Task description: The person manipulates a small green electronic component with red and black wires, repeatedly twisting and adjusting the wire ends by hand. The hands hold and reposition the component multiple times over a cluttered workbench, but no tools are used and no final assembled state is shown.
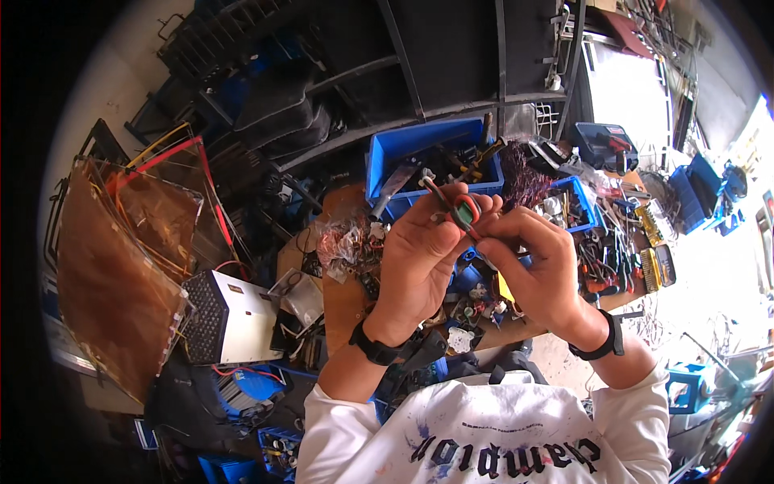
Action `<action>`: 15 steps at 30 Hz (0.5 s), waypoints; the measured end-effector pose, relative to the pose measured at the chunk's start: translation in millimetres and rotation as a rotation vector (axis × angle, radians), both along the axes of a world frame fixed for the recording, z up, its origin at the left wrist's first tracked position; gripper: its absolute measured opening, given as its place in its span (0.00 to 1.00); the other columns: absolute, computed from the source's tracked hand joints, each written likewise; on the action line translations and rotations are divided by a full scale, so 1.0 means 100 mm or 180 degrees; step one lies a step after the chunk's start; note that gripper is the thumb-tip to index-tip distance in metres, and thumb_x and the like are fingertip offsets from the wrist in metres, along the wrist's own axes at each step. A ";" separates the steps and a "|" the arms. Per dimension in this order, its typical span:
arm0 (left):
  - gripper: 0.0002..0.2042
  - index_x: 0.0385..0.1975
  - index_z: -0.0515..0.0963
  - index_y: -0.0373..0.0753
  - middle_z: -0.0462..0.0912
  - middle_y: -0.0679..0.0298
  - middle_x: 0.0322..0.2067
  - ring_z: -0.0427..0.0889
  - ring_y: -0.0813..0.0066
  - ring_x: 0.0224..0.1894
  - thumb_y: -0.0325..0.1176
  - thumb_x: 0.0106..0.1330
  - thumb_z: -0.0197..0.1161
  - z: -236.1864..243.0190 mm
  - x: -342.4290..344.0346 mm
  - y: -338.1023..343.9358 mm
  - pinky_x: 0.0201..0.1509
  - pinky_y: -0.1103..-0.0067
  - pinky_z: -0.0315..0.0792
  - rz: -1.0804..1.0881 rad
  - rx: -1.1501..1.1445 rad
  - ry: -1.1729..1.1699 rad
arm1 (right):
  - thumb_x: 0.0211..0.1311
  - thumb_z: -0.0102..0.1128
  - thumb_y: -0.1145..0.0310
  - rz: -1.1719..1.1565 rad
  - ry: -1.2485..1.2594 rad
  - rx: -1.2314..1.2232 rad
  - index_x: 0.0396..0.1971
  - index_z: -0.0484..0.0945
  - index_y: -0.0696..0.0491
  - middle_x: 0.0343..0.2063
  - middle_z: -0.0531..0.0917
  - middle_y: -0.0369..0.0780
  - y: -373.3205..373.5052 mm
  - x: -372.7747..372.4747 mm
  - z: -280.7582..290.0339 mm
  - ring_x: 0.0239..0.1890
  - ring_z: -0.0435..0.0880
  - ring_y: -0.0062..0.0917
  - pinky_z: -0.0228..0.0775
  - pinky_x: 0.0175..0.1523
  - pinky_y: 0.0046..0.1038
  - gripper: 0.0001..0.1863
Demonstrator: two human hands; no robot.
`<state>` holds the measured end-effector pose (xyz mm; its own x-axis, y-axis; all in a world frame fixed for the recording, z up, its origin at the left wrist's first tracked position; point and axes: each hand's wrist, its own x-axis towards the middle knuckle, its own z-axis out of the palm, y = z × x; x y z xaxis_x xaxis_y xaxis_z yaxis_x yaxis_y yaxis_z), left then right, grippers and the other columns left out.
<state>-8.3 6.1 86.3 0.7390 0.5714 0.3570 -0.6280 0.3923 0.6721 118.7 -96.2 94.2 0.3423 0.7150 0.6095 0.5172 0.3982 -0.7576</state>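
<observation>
Near the middle of the head view, my left hand is closed on a small dark part with a green section, a red looped lead and a pale tip, held up at a tilt. My right hand is just to its right, thumb and forefinger pinched at the red lead at its lower end. Both hands are raised over a cluttered workbench of loose wires, connectors and small blue and yellow parts, partly hidden by them.
A blue bin of tools stands behind my hands. Hand tools and a smaller blue tray lie to the right. A white metal box and brown sheets stand at the left, below dark shelving.
</observation>
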 end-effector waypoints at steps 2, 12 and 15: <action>0.22 0.58 0.70 0.32 0.79 0.51 0.53 0.76 0.55 0.61 0.31 0.66 0.66 -0.01 0.00 -0.03 0.68 0.68 0.70 -0.0062 -0.0020 -0.0034 | 0.54 0.69 0.79 -0.0017 0.0038 0.0045 0.31 0.82 0.59 0.26 0.81 0.38 -0.03 0.00 -0.04 0.23 0.78 0.20 0.69 0.28 0.21 0.05; 0.26 0.61 0.67 0.34 0.78 0.52 0.54 0.73 0.53 0.63 0.36 0.67 0.66 -0.02 0.01 -0.11 0.66 0.67 0.72 0.0108 0.0350 0.0070 | 0.52 0.70 0.80 -0.0165 0.0103 0.0299 0.28 0.82 0.59 0.24 0.80 0.37 -0.04 -0.11 0.01 0.22 0.76 0.18 0.67 0.27 0.20 0.05; 0.26 0.61 0.67 0.33 0.78 0.51 0.54 0.74 0.53 0.62 0.35 0.67 0.66 -0.03 0.02 -0.10 0.66 0.67 0.72 0.0071 0.0388 0.0032 | 0.52 0.70 0.81 -0.0252 0.0092 0.0341 0.28 0.81 0.59 0.24 0.79 0.37 -0.04 -0.12 0.00 0.21 0.76 0.18 0.67 0.27 0.20 0.05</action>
